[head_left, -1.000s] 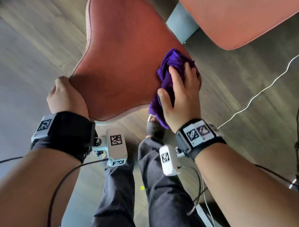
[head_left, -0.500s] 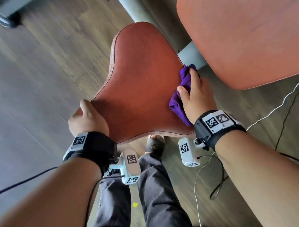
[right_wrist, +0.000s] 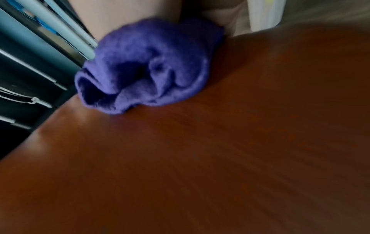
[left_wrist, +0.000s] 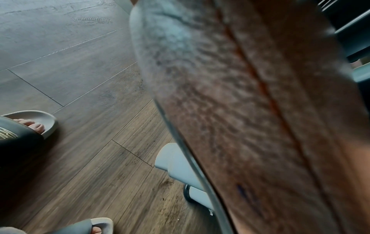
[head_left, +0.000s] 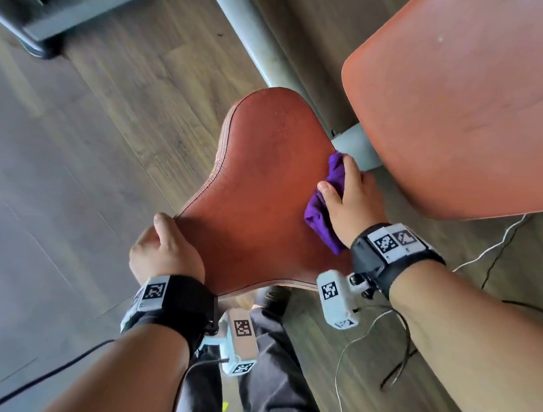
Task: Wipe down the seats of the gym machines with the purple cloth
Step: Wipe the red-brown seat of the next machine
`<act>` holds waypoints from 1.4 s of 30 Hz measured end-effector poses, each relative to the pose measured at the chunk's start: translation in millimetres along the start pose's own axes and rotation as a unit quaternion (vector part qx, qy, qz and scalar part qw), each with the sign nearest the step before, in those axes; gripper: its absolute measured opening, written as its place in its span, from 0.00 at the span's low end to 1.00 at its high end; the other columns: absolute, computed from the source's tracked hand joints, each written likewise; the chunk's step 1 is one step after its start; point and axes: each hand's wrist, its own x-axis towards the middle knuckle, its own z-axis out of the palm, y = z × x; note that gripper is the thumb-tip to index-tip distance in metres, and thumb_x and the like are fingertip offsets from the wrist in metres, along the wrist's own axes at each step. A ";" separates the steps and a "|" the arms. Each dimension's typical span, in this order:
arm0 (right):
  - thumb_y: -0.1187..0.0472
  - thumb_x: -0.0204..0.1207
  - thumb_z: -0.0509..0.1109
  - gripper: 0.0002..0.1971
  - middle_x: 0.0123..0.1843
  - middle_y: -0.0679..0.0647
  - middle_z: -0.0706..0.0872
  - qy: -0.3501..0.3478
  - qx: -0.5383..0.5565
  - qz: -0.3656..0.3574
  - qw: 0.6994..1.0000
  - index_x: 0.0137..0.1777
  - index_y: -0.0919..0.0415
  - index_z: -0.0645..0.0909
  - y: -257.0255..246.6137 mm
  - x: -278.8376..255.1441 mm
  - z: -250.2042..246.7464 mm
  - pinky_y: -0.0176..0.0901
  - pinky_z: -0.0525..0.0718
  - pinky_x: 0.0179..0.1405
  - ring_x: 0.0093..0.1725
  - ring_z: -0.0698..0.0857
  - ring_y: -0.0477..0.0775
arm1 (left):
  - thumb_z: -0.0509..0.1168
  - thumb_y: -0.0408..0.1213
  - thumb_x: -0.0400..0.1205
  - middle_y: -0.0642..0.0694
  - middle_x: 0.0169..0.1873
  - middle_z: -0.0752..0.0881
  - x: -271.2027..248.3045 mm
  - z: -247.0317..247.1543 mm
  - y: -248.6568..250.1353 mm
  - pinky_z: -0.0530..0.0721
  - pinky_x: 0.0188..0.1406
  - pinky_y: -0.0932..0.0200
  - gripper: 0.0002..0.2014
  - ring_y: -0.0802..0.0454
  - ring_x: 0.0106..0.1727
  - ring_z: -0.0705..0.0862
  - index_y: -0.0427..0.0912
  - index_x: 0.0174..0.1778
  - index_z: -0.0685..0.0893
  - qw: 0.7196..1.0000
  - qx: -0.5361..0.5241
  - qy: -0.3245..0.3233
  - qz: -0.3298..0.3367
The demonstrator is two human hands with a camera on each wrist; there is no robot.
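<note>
A reddish-brown padded seat (head_left: 258,189) of a gym machine fills the middle of the head view. My right hand (head_left: 348,196) grips the bunched purple cloth (head_left: 321,208) and presses it on the seat's right edge, near the grey post. In the right wrist view the cloth (right_wrist: 148,68) lies crumpled on the seat surface (right_wrist: 220,158). My left hand (head_left: 162,247) curls round the seat's near left corner, fingers hidden under the rim. The left wrist view shows only the seat's side wall (left_wrist: 240,110).
An orange backrest pad (head_left: 455,105) hangs over the seat at the upper right. A grey frame tube (head_left: 255,37) runs behind the seat. Wooden plank floor (head_left: 79,166) surrounds it. My feet in slides (left_wrist: 30,125) stand below the seat; cables (head_left: 492,246) trail at the right.
My right hand has slid the cloth along the seat's right edge toward the grey post. The view pulled back, so more of the backrest and frame shows. My left hand keeps its hold.
</note>
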 end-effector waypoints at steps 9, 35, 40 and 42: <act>0.38 0.80 0.65 0.34 0.75 0.59 0.74 -0.039 0.039 -0.065 0.996 0.83 0.44 0.60 -54.6 66.1 -9.3 0.53 0.75 0.67 0.71 0.78 0.65 | 0.50 0.45 0.87 0.35 0.25 0.66 -0.7 -1.0 2.5 0.64 0.34 0.49 0.25 0.44 0.27 0.64 0.33 0.27 0.66 1.000 0.001 -0.002 0.006; 0.36 0.81 0.57 0.36 0.79 0.68 0.67 0.017 -0.051 -0.156 0.986 0.85 0.52 0.61 -70.8 41.1 4.2 0.62 0.67 0.78 0.75 0.69 0.74 | 0.53 0.44 0.88 0.42 0.23 0.59 0.1 -1.0 0.2 0.64 0.28 0.46 0.25 0.43 0.26 0.61 0.38 0.26 0.59 1.000 -0.023 0.009 0.013; 0.24 0.74 0.46 0.50 0.86 0.73 0.52 0.010 -0.172 -0.224 0.959 0.87 0.58 0.53 -53.2 -23.4 22.8 0.70 0.52 0.84 0.84 0.53 0.78 | 0.53 0.43 0.88 0.41 0.22 0.60 1.6 -0.4 -2.2 0.66 0.27 0.49 0.25 0.44 0.26 0.62 0.38 0.26 0.59 0.999 -0.026 0.008 0.028; 0.27 0.75 0.46 0.47 0.85 0.75 0.55 0.035 -0.172 -0.219 0.960 0.87 0.59 0.56 -67.9 -12.0 26.1 0.71 0.55 0.82 0.83 0.56 0.79 | 0.52 0.46 0.86 0.42 0.22 0.60 1.0 -1.5 -1.7 0.65 0.28 0.47 0.24 0.44 0.25 0.62 0.39 0.26 0.58 0.999 -0.029 0.009 0.033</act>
